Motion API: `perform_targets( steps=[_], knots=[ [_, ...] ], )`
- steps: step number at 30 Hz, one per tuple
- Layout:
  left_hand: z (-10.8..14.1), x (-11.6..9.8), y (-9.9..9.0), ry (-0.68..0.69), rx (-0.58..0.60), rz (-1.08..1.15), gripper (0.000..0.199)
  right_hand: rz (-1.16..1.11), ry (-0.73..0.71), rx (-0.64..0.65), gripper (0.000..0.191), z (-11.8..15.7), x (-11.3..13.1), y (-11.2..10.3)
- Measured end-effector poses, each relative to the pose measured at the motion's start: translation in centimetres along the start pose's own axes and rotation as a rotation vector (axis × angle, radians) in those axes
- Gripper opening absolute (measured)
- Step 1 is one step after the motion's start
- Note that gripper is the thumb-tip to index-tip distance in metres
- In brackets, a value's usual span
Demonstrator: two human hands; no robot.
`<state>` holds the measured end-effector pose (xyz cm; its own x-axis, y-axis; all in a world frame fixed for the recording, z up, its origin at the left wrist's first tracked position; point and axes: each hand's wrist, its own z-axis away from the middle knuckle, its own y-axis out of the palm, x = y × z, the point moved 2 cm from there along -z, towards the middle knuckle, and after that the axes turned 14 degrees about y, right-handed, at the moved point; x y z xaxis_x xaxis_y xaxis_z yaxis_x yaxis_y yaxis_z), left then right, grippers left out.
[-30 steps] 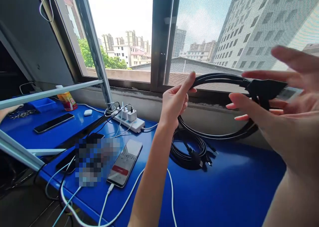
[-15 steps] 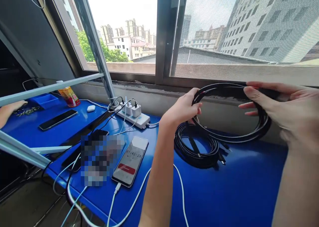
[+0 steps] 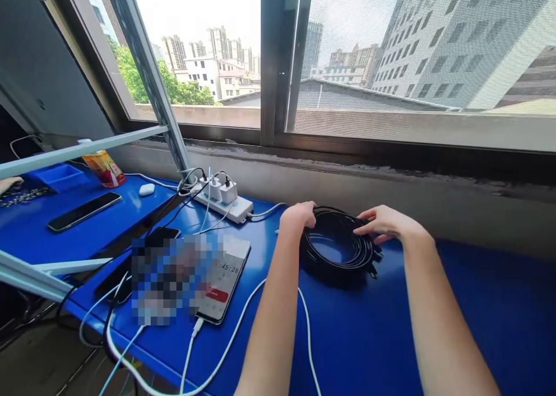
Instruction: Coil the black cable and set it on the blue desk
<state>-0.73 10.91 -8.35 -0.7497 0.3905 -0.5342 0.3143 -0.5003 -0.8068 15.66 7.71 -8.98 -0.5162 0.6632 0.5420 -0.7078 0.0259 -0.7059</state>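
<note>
Coils of black cable (image 3: 336, 264) lie stacked on the blue tabletop, with plug ends sticking out at their right side. My left hand (image 3: 299, 215) is closed on the upper left edge of the top coil; its fingertips are partly hidden. At the upper right edge, my right hand (image 3: 384, 225) has its fingers closed around the same coil. The lower coil is mostly covered by the upper one.
A phone (image 3: 228, 277) on a white charging cable (image 3: 237, 321) lies to the left. Behind it is a power strip (image 3: 238, 209) with chargers. Farther left are another phone (image 3: 84, 212), a blue tray (image 3: 65, 178) and part of another person's hand (image 3: 9, 184).
Both hands have lowered the raised cable coil onto the one on the table. My right hand moved left and down; the view shifted slightly right.
</note>
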Motion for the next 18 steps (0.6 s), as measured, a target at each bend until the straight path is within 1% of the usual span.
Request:
perform_targets(
  steps=[3, 5, 7, 9, 11, 14, 18],
  knots=[
    [1.4, -0.9, -0.3, -0.017, -0.124, -0.036, 0.058, 0.009, -0.02, -0.02, 0.019, -0.6, -0.3, 0.3],
    [2.4, -1.2, -0.4, -0.001, -0.204, -0.044, 0.051, 0.009, -0.039, -0.05, 0.018, -0.9, -0.5, 0.3],
    [3.1, -1.2, -0.2, 0.031, -0.254, -0.03, 0.047, 0.004, -0.07, -0.084, 0.017, -1.1, -0.6, 0.2],
    [3.4, -0.8, 0.1, 0.053, -0.297, -0.007, 0.045, -0.011, -0.105, -0.116, 0.018, -1.1, -0.6, 0.1],
    [3.5, 0.0, 0.7, 0.041, -0.37, 0.01, 0.043, -0.037, -0.134, -0.133, 0.019, -0.7, -0.5, 0.1],
    [3.5, 1.3, 1.6, -0.032, -0.498, 0.047, 0.041, -0.095, -0.164, -0.129, 0.017, 0.2, -0.5, 0.1],
    [3.5, 2.6, 2.4, -0.141, -0.598, 0.137, 0.038, -0.211, -0.164, -0.161, 0.011, 0.9, -1.4, -0.2]
  ],
)
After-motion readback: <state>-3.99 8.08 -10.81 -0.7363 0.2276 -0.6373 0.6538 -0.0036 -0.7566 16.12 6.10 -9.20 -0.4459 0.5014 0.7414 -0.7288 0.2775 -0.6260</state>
